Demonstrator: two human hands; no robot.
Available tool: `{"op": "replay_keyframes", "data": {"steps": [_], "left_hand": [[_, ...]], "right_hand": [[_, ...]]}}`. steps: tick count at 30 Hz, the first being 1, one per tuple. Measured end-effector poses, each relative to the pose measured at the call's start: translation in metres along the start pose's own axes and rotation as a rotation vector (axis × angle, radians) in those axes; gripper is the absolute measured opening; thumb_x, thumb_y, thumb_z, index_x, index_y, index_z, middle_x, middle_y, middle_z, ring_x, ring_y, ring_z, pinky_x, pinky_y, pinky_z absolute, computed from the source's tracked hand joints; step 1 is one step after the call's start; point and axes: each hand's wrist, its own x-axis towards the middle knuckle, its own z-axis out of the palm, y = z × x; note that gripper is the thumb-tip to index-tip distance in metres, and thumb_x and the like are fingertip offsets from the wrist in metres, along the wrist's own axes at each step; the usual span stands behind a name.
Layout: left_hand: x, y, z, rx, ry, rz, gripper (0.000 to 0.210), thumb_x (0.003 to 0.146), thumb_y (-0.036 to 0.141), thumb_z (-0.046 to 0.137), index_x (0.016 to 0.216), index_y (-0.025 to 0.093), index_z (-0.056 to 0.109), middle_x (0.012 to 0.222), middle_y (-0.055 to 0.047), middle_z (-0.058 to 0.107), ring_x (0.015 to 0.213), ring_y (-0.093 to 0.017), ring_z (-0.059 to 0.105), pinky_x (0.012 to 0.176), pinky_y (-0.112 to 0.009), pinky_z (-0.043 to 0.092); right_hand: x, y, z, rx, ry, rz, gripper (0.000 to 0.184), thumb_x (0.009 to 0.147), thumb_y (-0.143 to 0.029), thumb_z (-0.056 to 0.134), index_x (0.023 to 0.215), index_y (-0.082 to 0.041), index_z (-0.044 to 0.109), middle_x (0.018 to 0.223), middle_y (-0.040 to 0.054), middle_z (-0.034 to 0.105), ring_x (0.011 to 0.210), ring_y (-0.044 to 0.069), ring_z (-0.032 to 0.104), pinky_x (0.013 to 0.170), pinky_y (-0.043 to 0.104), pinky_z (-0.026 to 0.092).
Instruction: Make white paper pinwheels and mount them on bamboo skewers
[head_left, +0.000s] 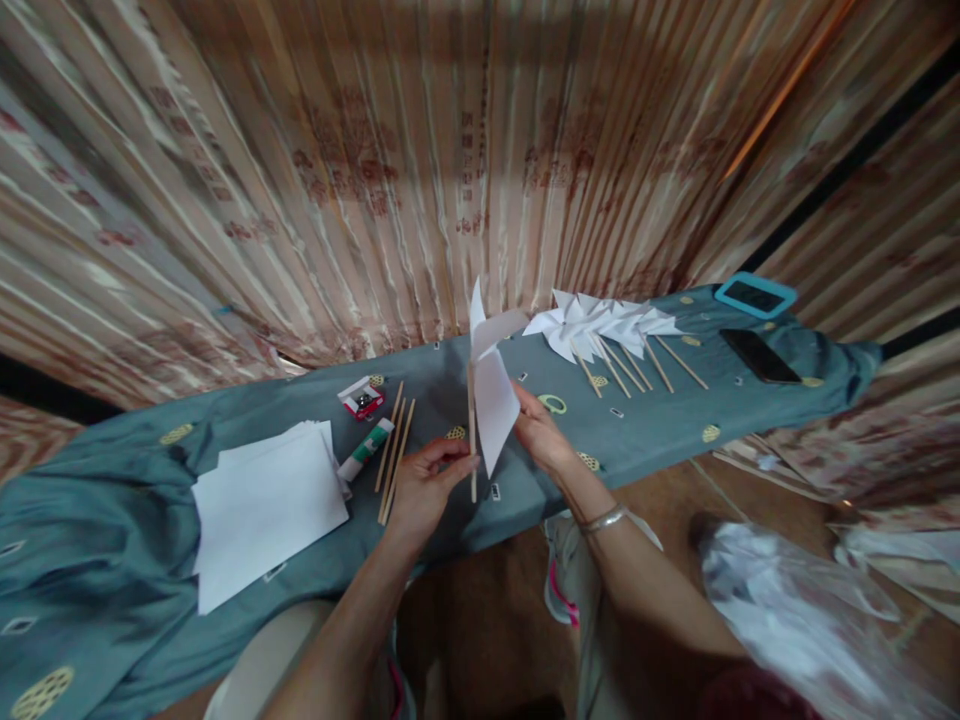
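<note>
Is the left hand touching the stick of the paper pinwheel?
Touching. The head view shows the left hand pinching the stick between fingertips and thumb.

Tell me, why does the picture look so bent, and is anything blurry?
Head view: the wide lens bows the table and fans the curtain; the plastic bag at lower right is smeared; the hands and paper pinwheel are fairly sharp; soft light, no glare.

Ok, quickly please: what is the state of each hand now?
Left hand: closed on the stick of a paper pinwheel.
Right hand: open, fingers touching the pinwheel's paper.
</note>
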Motion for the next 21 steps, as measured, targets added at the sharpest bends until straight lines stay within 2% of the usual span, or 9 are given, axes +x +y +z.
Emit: {"op": "replay_keyframes", "data": {"steps": [2, 4, 7, 9, 11, 14, 16, 19, 21], "left_hand": [[0.000, 0.001, 0.000, -0.002, 0.006, -0.009, 0.018, 0.053, 0.028, 0.079, 0.066, 0.017, 0.073, 0.067, -0.001, 0.070, 0.067, -0.016, 0.061, 0.070, -0.027, 0.048], [0.001, 0.001, -0.001, 0.016, 0.008, -0.015, 0.019, 0.054, 0.028, 0.079, 0.067, 0.017, 0.074, 0.067, -0.001, 0.070, 0.067, -0.016, 0.061, 0.070, -0.027, 0.048], [0.001, 0.001, -0.003, 0.008, 0.014, -0.012, 0.017, 0.056, 0.027, 0.079, 0.069, 0.017, 0.074, 0.069, -0.001, 0.071, 0.069, -0.016, 0.062, 0.073, -0.027, 0.048], [0.001, 0.000, -0.004, -0.021, 0.018, -0.016, 0.016, 0.056, 0.025, 0.079, 0.069, 0.018, 0.074, 0.071, -0.001, 0.072, 0.071, -0.016, 0.063, 0.075, -0.028, 0.049], [0.000, 0.000, -0.003, -0.038, 0.015, -0.033, 0.016, 0.055, 0.025, 0.079, 0.068, 0.018, 0.073, 0.072, -0.001, 0.072, 0.071, -0.016, 0.063, 0.076, -0.029, 0.049], [-0.003, 0.002, 0.000, -0.044, -0.004, -0.063, 0.016, 0.053, 0.025, 0.079, 0.066, 0.018, 0.073, 0.069, -0.001, 0.071, 0.068, -0.016, 0.062, 0.072, -0.028, 0.049], [-0.005, 0.005, 0.002, -0.043, -0.022, -0.074, 0.016, 0.052, 0.026, 0.080, 0.064, 0.018, 0.073, 0.065, 0.000, 0.069, 0.066, -0.015, 0.060, 0.070, -0.027, 0.048], [-0.008, 0.007, 0.004, -0.051, -0.049, -0.082, 0.017, 0.051, 0.027, 0.081, 0.063, 0.017, 0.073, 0.065, 0.000, 0.069, 0.066, -0.014, 0.059, 0.071, -0.026, 0.047], [-0.007, 0.006, 0.003, -0.058, -0.049, -0.084, 0.018, 0.050, 0.027, 0.081, 0.062, 0.017, 0.073, 0.065, 0.000, 0.069, 0.066, -0.014, 0.059, 0.072, -0.026, 0.047]], "right_hand": [[-0.002, -0.001, 0.002, 0.022, -0.046, 0.014, 0.043, 0.072, -0.024, 0.058, 0.115, -0.026, 0.066, 0.132, 0.0016, 0.062, 0.130, 0.023, 0.050, 0.102, 0.039, 0.046], [-0.005, -0.005, 0.002, 0.035, -0.094, 0.048, 0.028, 0.072, -0.024, 0.056, 0.094, -0.023, 0.073, 0.114, 0.0031, 0.071, 0.120, 0.024, 0.057, 0.099, 0.038, 0.047], [-0.008, -0.014, -0.001, 0.087, -0.115, 0.108, 0.018, 0.069, -0.022, 0.052, 0.063, -0.020, 0.069, 0.083, 0.0044, 0.074, 0.096, 0.023, 0.067, 0.092, 0.037, 0.050], [-0.007, -0.018, -0.002, 0.148, -0.071, 0.141, 0.016, 0.066, -0.020, 0.052, 0.058, -0.020, 0.065, 0.077, 0.0040, 0.073, 0.088, 0.022, 0.069, 0.088, 0.036, 0.051], [-0.004, -0.018, -0.002, 0.173, 0.012, 0.149, 0.016, 0.064, -0.018, 0.053, 0.067, -0.021, 0.069, 0.085, 0.0039, 0.075, 0.091, 0.022, 0.069, 0.091, 0.036, 0.051], [0.001, -0.011, 0.001, 0.119, 0.093, 0.075, 0.041, 0.063, -0.017, 0.054, 0.101, -0.024, 0.070, 0.116, 0.0029, 0.071, 0.114, 0.023, 0.061, 0.101, 0.039, 0.046], [0.003, -0.004, 0.004, 0.078, 0.073, 0.036, 0.056, 0.063, -0.016, 0.054, 0.118, -0.028, 0.064, 0.133, 0.0004, 0.061, 0.128, 0.023, 0.052, 0.105, 0.041, 0.042], [0.005, 0.000, 0.006, 0.056, 0.009, 0.071, 0.061, 0.063, -0.014, 0.056, 0.121, -0.032, 0.062, 0.140, -0.0027, 0.054, 0.134, 0.023, 0.044, 0.108, 0.041, 0.038], [0.004, -0.005, 0.006, 0.056, -0.037, 0.087, 0.052, 0.063, -0.014, 0.057, 0.110, -0.030, 0.069, 0.136, -0.0025, 0.058, 0.133, 0.024, 0.045, 0.110, 0.040, 0.035]]}}
